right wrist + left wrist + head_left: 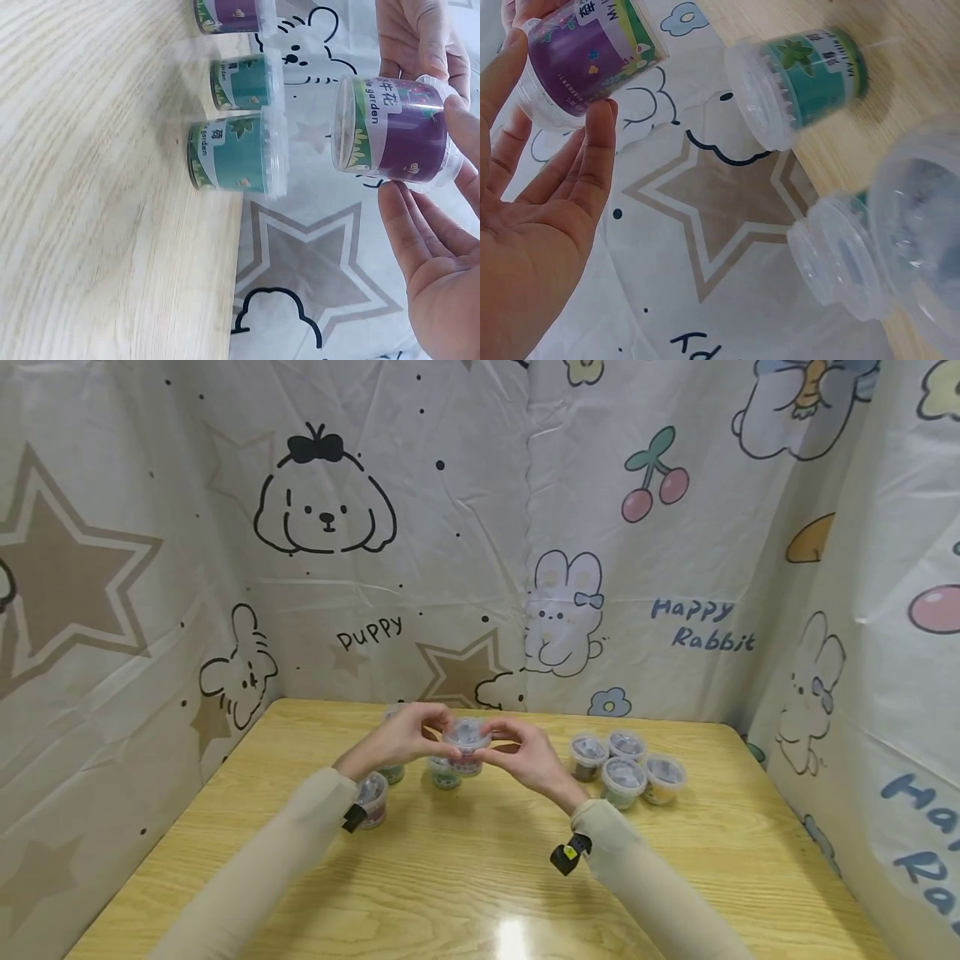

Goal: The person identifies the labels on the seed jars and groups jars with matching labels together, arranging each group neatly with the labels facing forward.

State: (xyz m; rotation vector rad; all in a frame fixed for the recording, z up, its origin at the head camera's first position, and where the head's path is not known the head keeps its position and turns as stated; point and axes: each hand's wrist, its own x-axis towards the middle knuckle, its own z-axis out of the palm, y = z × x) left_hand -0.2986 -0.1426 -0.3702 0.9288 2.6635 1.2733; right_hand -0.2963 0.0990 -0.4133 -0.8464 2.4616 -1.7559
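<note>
Between both hands, above the table, is a clear-lidded plastic cup [467, 747] with a purple label. My left hand [405, 737] grips its left side with fingers and thumb; my right hand [531, 758] grips its right side. The left wrist view shows the purple label [592, 67] close up, and the right wrist view shows the same cup [409, 131] raised off the table. Just below it stands a green-labelled cup [444, 775]. Another green-labelled cup [392, 773] is partly hidden behind my left hand. Nearer my left wrist stands a second purple-labelled cup [375, 806].
Several lidded cups [624, 781] stand grouped on the right of the wooden table [480, 868]. A printed cloth [450, 543] hangs behind the table and along both sides. Each wrist wears a small black device, such as the right one [567, 857].
</note>
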